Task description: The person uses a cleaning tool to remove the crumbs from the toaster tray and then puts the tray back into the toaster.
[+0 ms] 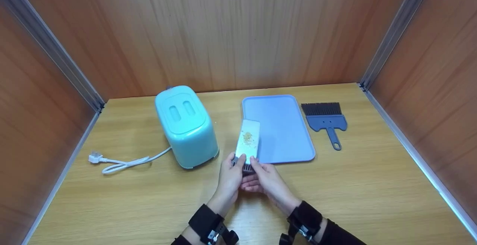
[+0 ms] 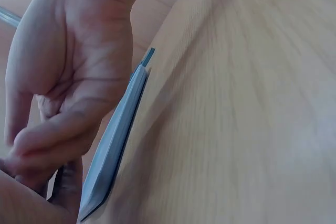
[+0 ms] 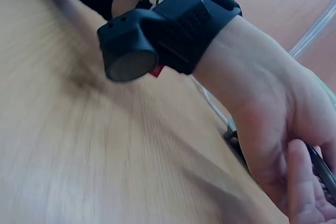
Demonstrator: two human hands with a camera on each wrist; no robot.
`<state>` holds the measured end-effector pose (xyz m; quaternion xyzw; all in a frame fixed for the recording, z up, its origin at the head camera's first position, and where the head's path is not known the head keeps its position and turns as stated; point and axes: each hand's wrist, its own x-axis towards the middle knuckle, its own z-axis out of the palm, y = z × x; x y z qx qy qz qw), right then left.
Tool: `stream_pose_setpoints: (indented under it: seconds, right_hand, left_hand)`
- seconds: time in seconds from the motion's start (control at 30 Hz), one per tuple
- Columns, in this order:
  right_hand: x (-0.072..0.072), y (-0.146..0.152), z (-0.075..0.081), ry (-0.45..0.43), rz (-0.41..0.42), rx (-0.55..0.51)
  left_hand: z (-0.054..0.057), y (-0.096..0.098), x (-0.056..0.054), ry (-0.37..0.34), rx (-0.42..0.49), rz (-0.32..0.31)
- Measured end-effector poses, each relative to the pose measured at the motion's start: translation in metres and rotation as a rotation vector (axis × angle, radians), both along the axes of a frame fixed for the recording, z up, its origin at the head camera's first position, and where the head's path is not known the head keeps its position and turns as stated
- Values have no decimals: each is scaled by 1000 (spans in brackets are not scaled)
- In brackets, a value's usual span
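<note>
A narrow pale crumb tray (image 1: pixel 249 135) with tan crumbs (image 1: pixel 248 137) on its face is held between both hands over the left edge of the blue tray (image 1: pixel 285 125). My left hand (image 1: pixel 228 179) grips its near left corner, thumb on top. On the near right side my right hand (image 1: pixel 272 185) grips it as well, thumb on top and fingers below. A dark slotted end (image 1: pixel 248 168) shows between the thumbs. In the left wrist view the left hand (image 2: pixel 73 72) hides most of the crumb tray; a dark edge (image 3: pixel 323 171) of it shows in the right wrist view.
To the left stands a turquoise toaster (image 1: pixel 190 129) with its lid on, its white cord and plug (image 1: pixel 123 163) lying beside it. A blue-grey brush (image 1: pixel 326 122) lies right of the blue tray. Wooden panels (image 1: pixel 238 32) surround the table at the back and sides.
</note>
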<state>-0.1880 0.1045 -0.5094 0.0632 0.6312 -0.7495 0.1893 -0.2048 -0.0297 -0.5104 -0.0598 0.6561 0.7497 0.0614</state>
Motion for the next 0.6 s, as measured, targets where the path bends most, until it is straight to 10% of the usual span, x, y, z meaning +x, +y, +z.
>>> stream_pose_setpoints:
  seconds: [0.23,0.6]
  right_hand:
    - [-3,24,4,-9,49,106]
    - [-14,71,11,23,-19,231]
  left_hand:
    - [4,-8,-3,-16,-46,-7]
    - [7,-21,-6,-128,130,-159]
